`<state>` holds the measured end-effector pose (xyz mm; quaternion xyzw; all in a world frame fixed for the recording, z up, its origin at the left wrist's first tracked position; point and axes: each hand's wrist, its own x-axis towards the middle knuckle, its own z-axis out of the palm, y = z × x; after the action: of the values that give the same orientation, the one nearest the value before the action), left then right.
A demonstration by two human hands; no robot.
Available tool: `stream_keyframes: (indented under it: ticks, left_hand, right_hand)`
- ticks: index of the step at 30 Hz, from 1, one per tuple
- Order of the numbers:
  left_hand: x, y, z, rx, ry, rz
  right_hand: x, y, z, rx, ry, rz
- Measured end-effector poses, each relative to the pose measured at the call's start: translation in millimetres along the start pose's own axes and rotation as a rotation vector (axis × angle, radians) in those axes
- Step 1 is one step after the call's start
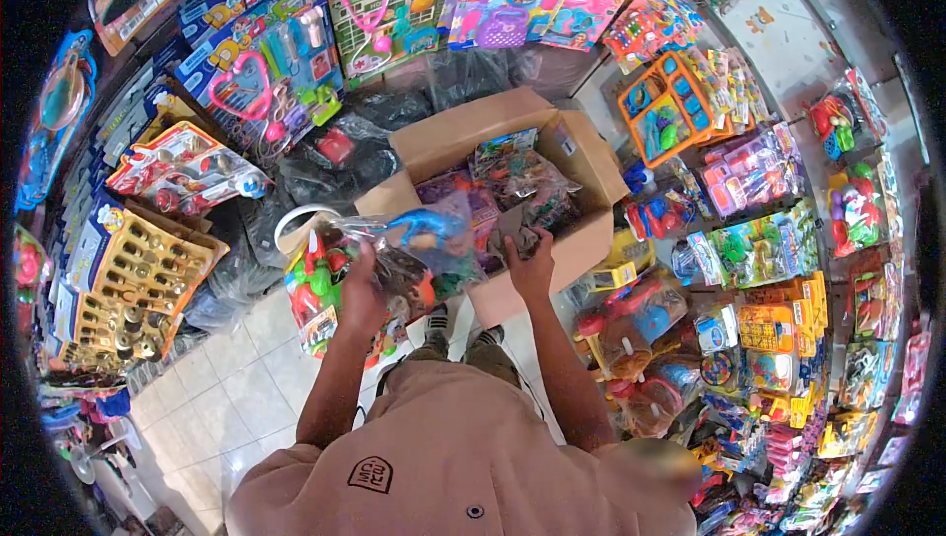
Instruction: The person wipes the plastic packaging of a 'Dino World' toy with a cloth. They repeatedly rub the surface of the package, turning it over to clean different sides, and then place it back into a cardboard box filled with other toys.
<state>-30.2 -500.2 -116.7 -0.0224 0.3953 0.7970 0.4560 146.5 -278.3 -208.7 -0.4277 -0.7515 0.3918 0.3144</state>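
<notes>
My left hand (362, 291) grips a clear plastic bag (369, 229) of toys, which hangs over the near left side of an open cardboard box (543, 285). A blue toy dinosaur (421, 226) shows through the plastic, with a small orange figure (425, 288) below it. Bright toy food packs (318, 262) hang just left of that hand, and their support is partly hidden. Over the box, my right hand (531, 259) pinches a crumpled grey-brown piece (521, 231), cloth or paper. Inside the box lie a bag of dark toy figures (528, 177) and purple printed packs (480, 203).
Toy medical sets (259, 78) hang on the far left, with gold-coloured kitchen sets (137, 285) nearer. Dark plastic-wrapped goods (318, 174) lie beside the box. Racks of packaged toys (768, 240) line the right. White floor tiles (236, 381) show at the left.
</notes>
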Motion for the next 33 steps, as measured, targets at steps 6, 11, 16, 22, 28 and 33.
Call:
stream_keyframes:
  ticks: [6, 11, 16, 22, 28, 33]
  left_hand:
    - [-5, -26, -7, 0.357, -0.106, 0.227]
    - [10, -30, -23, 0.561, -0.12, 0.002]
    - [-2, -23, 33, 0.294, -0.192, -0.186]
    - [10, -59, 41, 0.79, -0.463, -0.283]
    - [7, -103, 73, 0.922, -0.584, -0.234]
    - [-11, -131, 138, 1.042, -0.617, -0.227]
  right_hand:
    - [-13, 47, 24, -0.348, -0.092, -0.37]
    - [-5, 44, 12, -0.053, -0.148, -0.179]
    - [-7, 21, -40, 1.175, -0.435, 0.797]
    - [-15, -56, -111, 0.972, -0.188, 0.471]
    - [-20, -55, -177, 0.972, 0.06, 0.199]
    - [-31, -43, -240, 0.893, 0.167, 0.162]
